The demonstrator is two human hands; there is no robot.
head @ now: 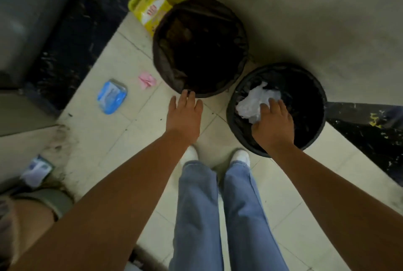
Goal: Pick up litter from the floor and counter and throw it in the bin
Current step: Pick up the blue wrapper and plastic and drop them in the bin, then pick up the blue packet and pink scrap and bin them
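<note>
Evidently one piece was nearly binned: the right hand (pixel 273 124) reached over the smaller bin (pixel 314 139), fingers curled on a crumpled white plastic bag (pixel 250 101) (whether gripping or releasing, I could not tell). The left hand (pixel 185 113) hovered empty, fingers spread, near the rim of the larger bin (pixel 161 61). Left on the tiled floor (pixel 104 139) were a blue packet (pixel 111 97), a pink scrap (pixel 147 80) and a pale wrapper (pixel 36 170); the counter was out of view.
</note>
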